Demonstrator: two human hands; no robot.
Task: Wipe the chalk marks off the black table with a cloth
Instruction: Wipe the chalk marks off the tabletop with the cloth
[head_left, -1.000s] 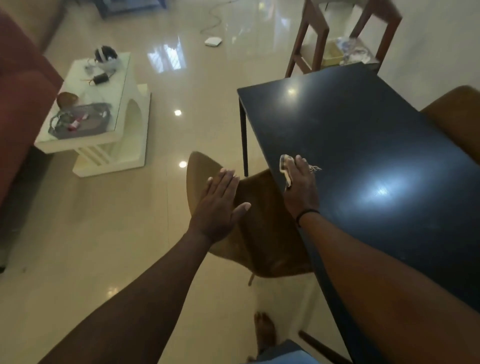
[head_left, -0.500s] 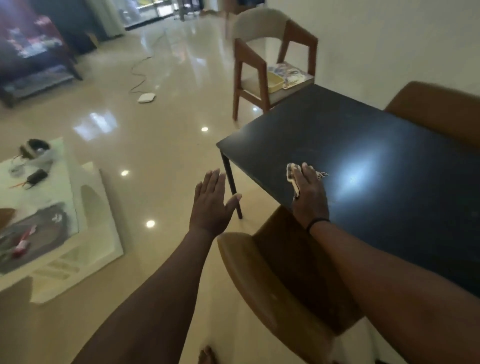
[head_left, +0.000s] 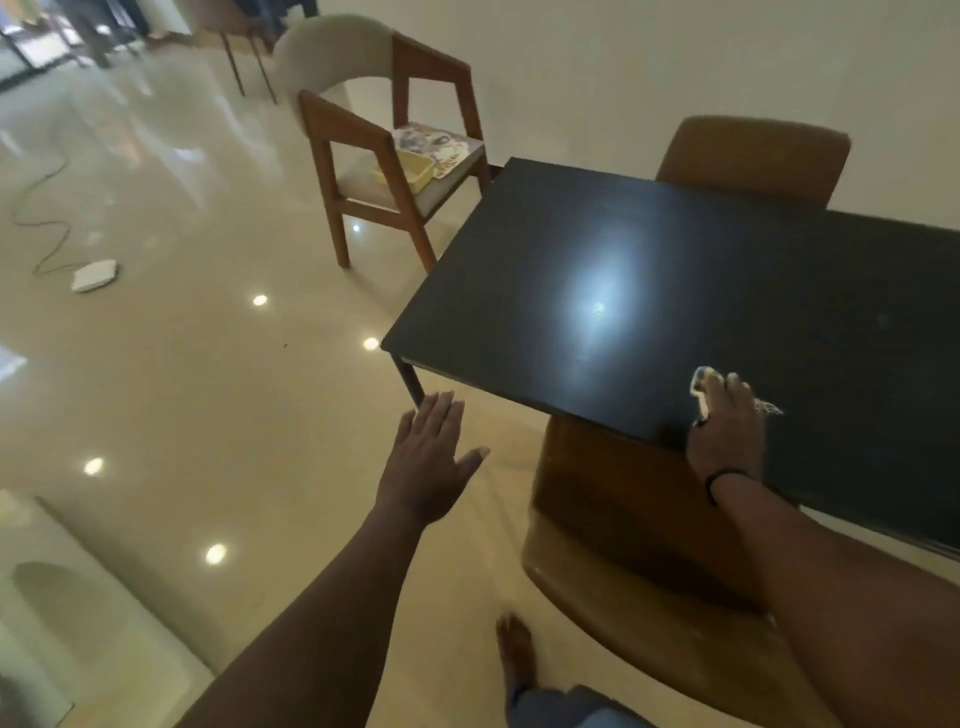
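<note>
The black table (head_left: 623, 249) fills the right half of the view, with a bright light reflection near its middle. My right hand (head_left: 727, 431) lies flat on the table close to its near edge, pressing down a small pale cloth (head_left: 701, 384) whose ends stick out past the fingers. I cannot make out any chalk marks on the dark top. My left hand (head_left: 431, 462) hovers open in the air to the left of the table, fingers spread, holding nothing.
A brown chair (head_left: 613, 519) is tucked under the table's near edge below my right arm. Another brown chair (head_left: 753, 156) stands at the far side. A wooden chair (head_left: 384, 156) with papers on its seat stands beyond the table's left corner. A white box (head_left: 93, 274) with a cable lies on the glossy floor.
The view swung up and to the right, so the low white table slid out of sight. My right hand with the cloth stayed near the table's front edge. My left hand stayed open in the air.
</note>
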